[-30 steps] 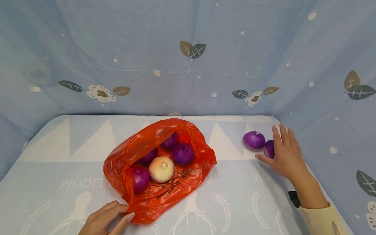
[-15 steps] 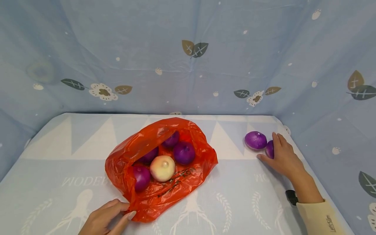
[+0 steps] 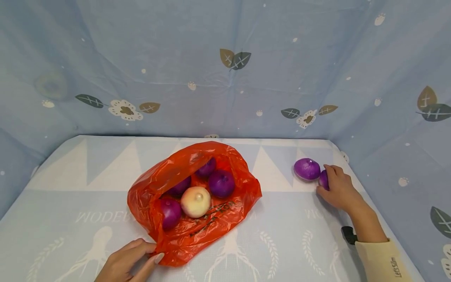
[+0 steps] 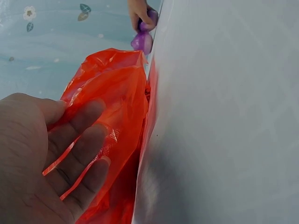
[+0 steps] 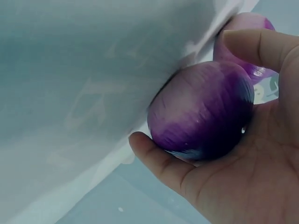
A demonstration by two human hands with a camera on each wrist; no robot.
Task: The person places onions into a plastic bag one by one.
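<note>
At the near left corner of the red plastic bag [image 3: 190,250], my left hand [image 3: 125,261] pinches the rim between thumb and fingers. The bag lies with its mouth towards me. Inside it sit one pale yellow onion [image 3: 195,202] and several purple onions [image 3: 221,183], some partly covered by the plastic. At the far right, my right hand [image 3: 340,192] holds a purple onion [image 5: 201,109], its fingers curled round it in the right wrist view. In the head view the hand hides most of that onion. Another purple onion [image 3: 307,169] lies just left of it, close against it.
The table [image 3: 282,235] wears a pale printed cloth. Blue patterned curtains [image 3: 176,78] stand behind it and on both sides. My right forearm runs along the table's right edge, with a black band [image 3: 349,235] at the wrist.
My right hand has come down over the right-hand purple onion, and its spread fingers have closed round it. My left hand keeps its hold on the bag's rim.
</note>
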